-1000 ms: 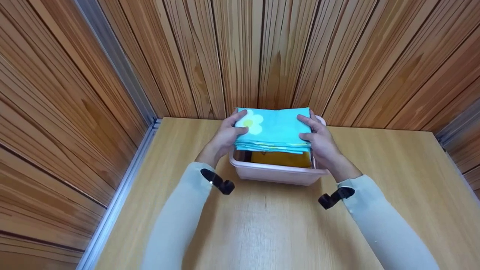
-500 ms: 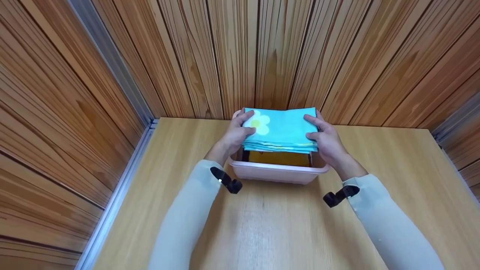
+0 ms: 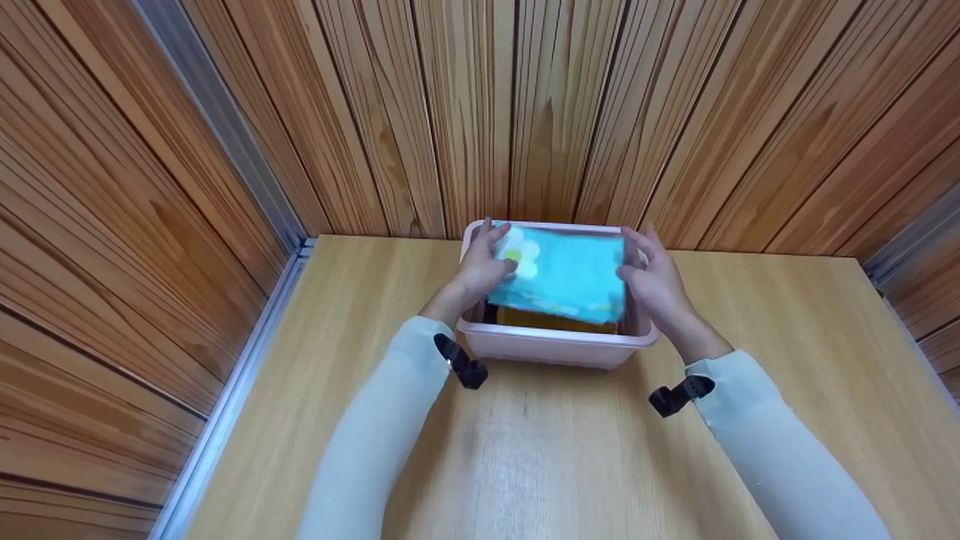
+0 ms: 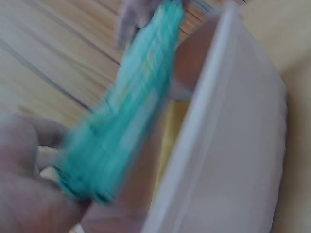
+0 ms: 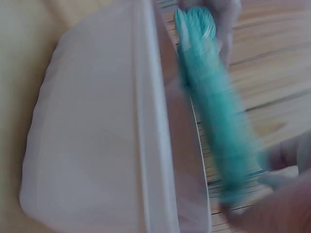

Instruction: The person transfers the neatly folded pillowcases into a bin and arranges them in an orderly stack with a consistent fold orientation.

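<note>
A folded turquoise cloth (image 3: 574, 274) with a white and yellow flower print, several layers thick, tilts over a pale pink plastic basin (image 3: 555, 349). Motion blurs it, and its right end hangs lower. My left hand (image 3: 480, 266) pinches its left edge, thumb on top; the left wrist view shows that edge of the cloth (image 4: 92, 170) between thumb and fingers. At the right edge my right hand (image 3: 660, 281) has spread fingers, apart from the cloth as far as the blur shows. Inside the basin, under the cloth, a yellow item (image 3: 551, 321) is partly hidden.
The basin stands on a light wooden table (image 3: 525, 465), close to the wood-panelled back wall (image 3: 480, 112). A metal rail (image 3: 225, 405) runs along the table's left side. Black wrist cameras are strapped over both pale sleeves (image 3: 375, 427).
The cloth shifted right with both hands, then its right end dropped and swung toward the basin. My right hand's fingers let go and spread. The left hand stays at its edge.
</note>
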Demonstrator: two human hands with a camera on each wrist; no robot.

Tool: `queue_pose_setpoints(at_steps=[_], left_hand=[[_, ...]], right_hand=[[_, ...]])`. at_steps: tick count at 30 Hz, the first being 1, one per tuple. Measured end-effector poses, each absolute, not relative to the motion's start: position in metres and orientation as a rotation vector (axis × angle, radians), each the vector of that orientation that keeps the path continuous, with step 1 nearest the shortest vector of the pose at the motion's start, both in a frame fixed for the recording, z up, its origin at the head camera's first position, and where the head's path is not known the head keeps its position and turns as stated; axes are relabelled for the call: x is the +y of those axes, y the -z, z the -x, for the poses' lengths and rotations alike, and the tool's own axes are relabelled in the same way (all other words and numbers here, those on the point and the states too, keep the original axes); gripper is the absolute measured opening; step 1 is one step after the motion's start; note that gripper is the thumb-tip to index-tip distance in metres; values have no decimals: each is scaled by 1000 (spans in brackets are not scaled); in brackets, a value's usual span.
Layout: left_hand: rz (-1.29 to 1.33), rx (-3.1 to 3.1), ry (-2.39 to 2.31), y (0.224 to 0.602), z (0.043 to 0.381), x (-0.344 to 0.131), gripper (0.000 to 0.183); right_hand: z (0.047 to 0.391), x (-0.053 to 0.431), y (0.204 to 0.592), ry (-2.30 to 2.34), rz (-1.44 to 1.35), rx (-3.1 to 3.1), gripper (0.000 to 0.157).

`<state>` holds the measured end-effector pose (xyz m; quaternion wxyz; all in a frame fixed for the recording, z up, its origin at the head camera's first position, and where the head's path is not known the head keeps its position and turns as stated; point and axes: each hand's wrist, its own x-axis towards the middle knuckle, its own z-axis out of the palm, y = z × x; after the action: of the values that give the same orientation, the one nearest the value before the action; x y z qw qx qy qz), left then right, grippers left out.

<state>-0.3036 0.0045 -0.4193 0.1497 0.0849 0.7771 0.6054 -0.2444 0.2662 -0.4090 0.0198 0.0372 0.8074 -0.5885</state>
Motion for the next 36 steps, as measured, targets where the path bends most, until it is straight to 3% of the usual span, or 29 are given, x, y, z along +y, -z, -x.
queue_pose_setpoints(at_steps=[9, 19, 29, 36], left_hand=[[-184, 2358, -1561, 418, 299, 7, 55], [-315, 2562, -1372, 411, 303, -1, 53], [-380, 2855, -1121, 387, 318, -36, 59], [-348, 2994, -966, 368, 332, -64, 62]], right_hand=[[245, 265, 410, 1724, -155, 2581, 65], [247, 272, 404, 1565, -102, 2649, 65], [247, 302, 383, 1299, -53, 2871, 68], [247, 323, 370, 1112, -33, 3024, 80]])
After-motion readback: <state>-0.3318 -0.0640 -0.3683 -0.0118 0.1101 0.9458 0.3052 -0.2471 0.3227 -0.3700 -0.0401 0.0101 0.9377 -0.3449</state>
